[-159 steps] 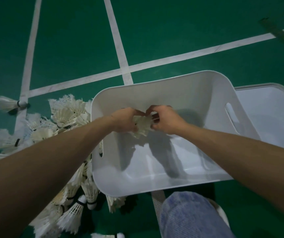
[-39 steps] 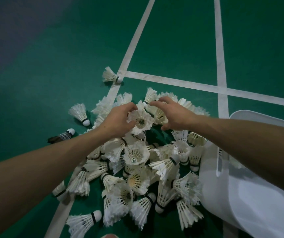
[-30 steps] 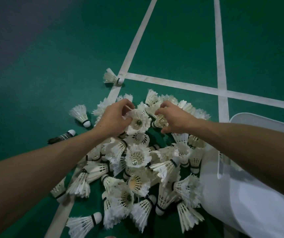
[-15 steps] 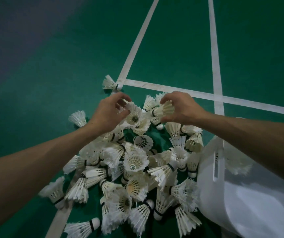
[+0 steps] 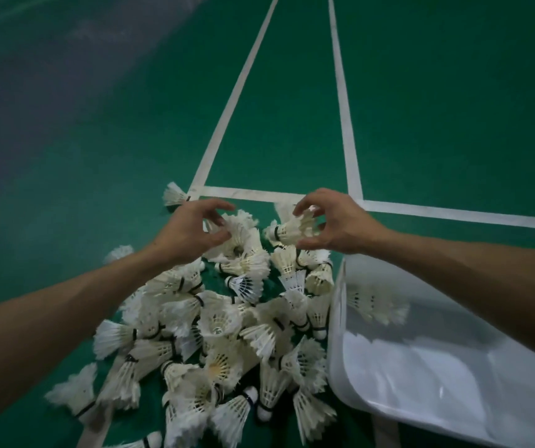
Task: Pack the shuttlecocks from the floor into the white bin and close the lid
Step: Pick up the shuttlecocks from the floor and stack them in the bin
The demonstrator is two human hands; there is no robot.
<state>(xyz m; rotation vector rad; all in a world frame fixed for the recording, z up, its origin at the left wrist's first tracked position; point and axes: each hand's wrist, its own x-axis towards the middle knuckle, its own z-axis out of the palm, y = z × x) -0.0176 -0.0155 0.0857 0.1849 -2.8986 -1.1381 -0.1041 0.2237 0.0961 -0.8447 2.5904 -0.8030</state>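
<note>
Your right hand (image 5: 340,224) holds one shuttlecock (image 5: 292,229). The fingers (image 5: 306,205) curl over its feather skirt with the thumb pressed in from below, and the cork end points across toward your left hand (image 5: 188,234).

Your left fingers (image 5: 219,206) are bent into a narrow claw with the thumb close under them, right against the feathers at the top of the pile (image 5: 220,321). You cannot tell from here whether they grip anything.

The pile lies on the green floor (image 5: 98,140), below both sets of fingers and nearer to you, spread between your forearms.

A lone shuttlecock (image 5: 173,196) lies just beyond your left fingers, beside the corner of the white court lines (image 5: 246,194).

The white bin (image 5: 340,344) sits under your right forearm, nearer to you than your right fingers. Its top is open and its left wall is up against the edge of the pile. Inside it, below your right wrist, lies a blurred shuttlecock (image 5: 377,305).
</note>
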